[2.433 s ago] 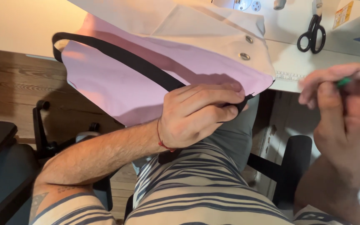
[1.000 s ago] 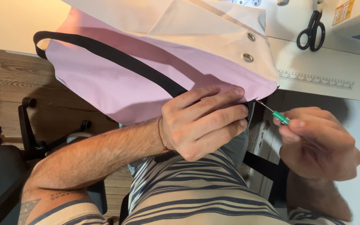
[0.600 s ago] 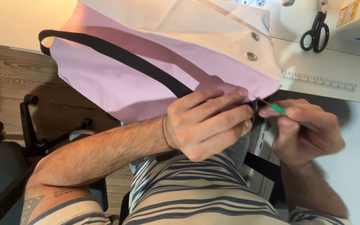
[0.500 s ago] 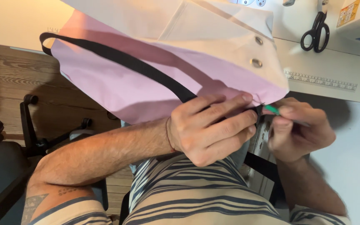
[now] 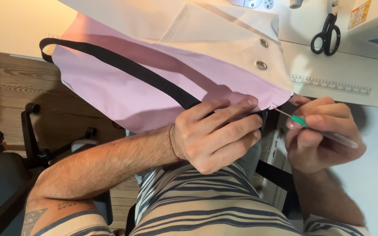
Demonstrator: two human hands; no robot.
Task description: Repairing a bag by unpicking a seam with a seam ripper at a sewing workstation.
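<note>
Now the right hand point(image 5: 318, 137), which was raised well off to the side moments ago, has closed in, its fingers pinched on a green-handled seam ripper point(image 5: 300, 121) whose tip meets the corner of the pink bag point(image 5: 154, 91). Left hand point(image 5: 215, 133) stays clamped on the black strap point(image 5: 123, 70) at that corner, so stitch-picking looks underway.

black scissors point(image 5: 325, 35), printed ruler strip point(image 5: 329, 84)

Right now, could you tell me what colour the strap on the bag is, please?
Black. The strap runs across the pink bag, clearest in the head view.
</note>
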